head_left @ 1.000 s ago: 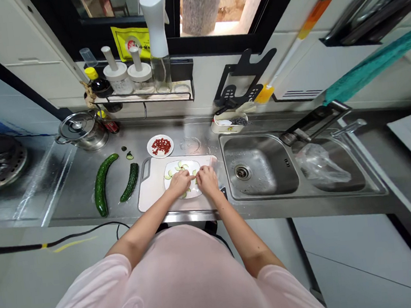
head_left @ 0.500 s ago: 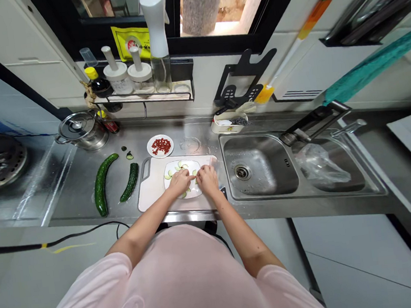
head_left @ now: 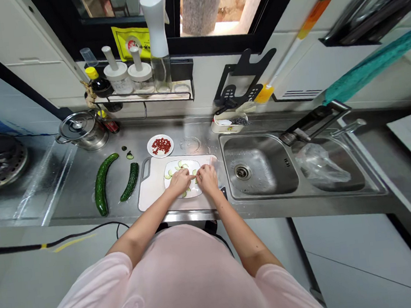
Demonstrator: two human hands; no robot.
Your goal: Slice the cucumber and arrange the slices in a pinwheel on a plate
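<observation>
A white plate (head_left: 169, 182) with several thin cucumber slices (head_left: 180, 165) around its rim lies on the white cutting board (head_left: 150, 196). Over the plate's middle is my left hand (head_left: 181, 180), its index finger pointing right toward my other hand. My right hand (head_left: 207, 177) is at the plate's right edge, fingers bent together by a slice; what they pinch is too small to make out. Behind the board stands a small white plate of chopped red pieces (head_left: 160, 145). A cut cucumber (head_left: 130, 182) and a longer whole one (head_left: 105, 184) lie to the left.
A lidded steel pot (head_left: 83, 132) stands at the back left. Right of the board is a steel sink (head_left: 262, 167), with a plastic bag (head_left: 321, 164) in the second basin. A knife's dark end (head_left: 224, 193) shows by the board's right edge. Bottles and jars fill the wall shelf (head_left: 147, 97).
</observation>
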